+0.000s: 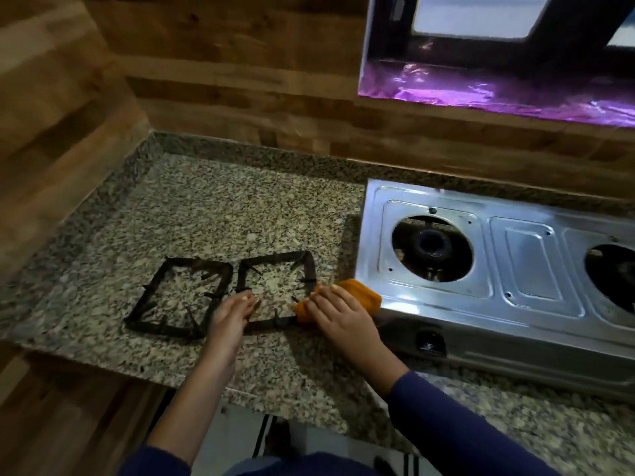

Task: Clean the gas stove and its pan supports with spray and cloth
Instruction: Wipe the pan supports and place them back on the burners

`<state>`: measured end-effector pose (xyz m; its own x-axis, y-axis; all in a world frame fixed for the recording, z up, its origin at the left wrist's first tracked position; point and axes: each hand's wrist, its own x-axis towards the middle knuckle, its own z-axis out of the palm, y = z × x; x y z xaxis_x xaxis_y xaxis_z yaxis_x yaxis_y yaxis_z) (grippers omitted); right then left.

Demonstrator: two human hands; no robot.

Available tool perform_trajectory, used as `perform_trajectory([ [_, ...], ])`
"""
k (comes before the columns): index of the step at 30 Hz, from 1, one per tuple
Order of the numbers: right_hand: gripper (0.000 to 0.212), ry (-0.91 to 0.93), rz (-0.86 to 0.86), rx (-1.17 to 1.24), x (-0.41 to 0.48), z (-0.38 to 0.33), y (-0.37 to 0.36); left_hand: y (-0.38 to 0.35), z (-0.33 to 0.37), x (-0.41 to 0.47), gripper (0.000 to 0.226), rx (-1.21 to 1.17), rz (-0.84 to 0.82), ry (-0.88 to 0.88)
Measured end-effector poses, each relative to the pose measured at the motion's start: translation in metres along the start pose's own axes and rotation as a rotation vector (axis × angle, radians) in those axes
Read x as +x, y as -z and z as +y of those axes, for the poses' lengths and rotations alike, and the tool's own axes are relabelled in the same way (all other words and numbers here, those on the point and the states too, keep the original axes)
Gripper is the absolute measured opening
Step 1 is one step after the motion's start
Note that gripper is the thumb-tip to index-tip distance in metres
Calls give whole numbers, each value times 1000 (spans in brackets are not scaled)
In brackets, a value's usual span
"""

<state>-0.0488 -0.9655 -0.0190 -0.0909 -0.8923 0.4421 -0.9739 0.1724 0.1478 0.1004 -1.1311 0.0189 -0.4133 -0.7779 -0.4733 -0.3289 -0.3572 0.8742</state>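
Countertop (pixel 206 207) of speckled granite is shown in a corner of wood-patterned wall. Two black pan supports are laid flat on it side by side, well clear of the burners. The left pan support (pixel 161 329) is untouched. The right pan support (pixel 275 258) is steadied at its near left corner by the left hand (pixel 228 314), whose fingers are laid nearly straight upon the frame. At the near right corner, an orange cloth (pixel 360 293) is pressed against the frame and is grasped by the curled fingers of the right hand (pixel 338 312). Just beside the cloth, the steel gas stove (pixel 536 266) is seen with its burner (pixel 429 247) uncovered and a dark knob (pixel 427 341) on its front. Above it, a recess (pixel 481 87) lined with purple-lit foil is visible.
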Motion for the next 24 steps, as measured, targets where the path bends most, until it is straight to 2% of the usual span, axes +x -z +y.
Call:
perform_trajectory([
  [3,34,12,-80,119,8,-25,-15,22,3,28,26,65,32,35],
  [5,35,-100,-142,290,16,-46,-22,25,6,41,33,143,6,56],
  [7,38,-415,-136,573,23,-62,-20,23,7,53,40,236,-60,90],
  [9,30,-767,-35,842,31,-72,-12,20,5,62,46,324,-122,121],
  [10,28,-938,49,921,35,-74,-7,16,7,68,50,373,-176,134],
  [12,29,-1134,168,1028,42,-72,1,10,7,69,60,393,-193,168],
  [16,32,-1268,236,1103,42,-69,5,3,6,70,63,379,-118,174],
  [19,43,-1352,206,1114,44,-76,-3,4,2,82,63,337,-111,235],
  [21,49,-1385,201,1125,46,-81,-8,6,-1,85,61,345,-120,213],
  [24,47,-1372,188,1095,49,-86,-10,5,-2,86,70,465,-101,145],
])
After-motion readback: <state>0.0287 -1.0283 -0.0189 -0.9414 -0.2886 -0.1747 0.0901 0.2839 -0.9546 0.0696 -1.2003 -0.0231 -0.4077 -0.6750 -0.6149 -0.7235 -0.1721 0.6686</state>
